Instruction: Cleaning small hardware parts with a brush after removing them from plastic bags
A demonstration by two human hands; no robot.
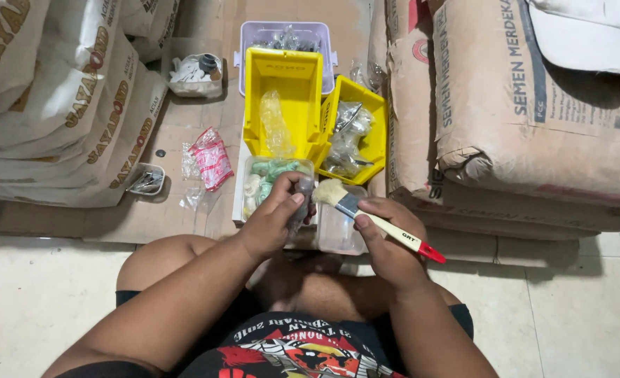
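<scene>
Brush (376, 220) sits in my right hand (387, 241) — fingers clenched around its pale handle, red tip pointing right, bristles up and to the left, just beside what my left hand (275, 220) grips. That left hand is closed on a small dark part (301, 203); I cannot tell what it is. Both hands hover over two clear tubs (338, 234) on the cardboard (177, 210) — one holds greenish pieces. Beyond them stand two yellow bins (292, 84) with plastic bags inside. Sacks (534, 105) are stacked at both sides.
</scene>
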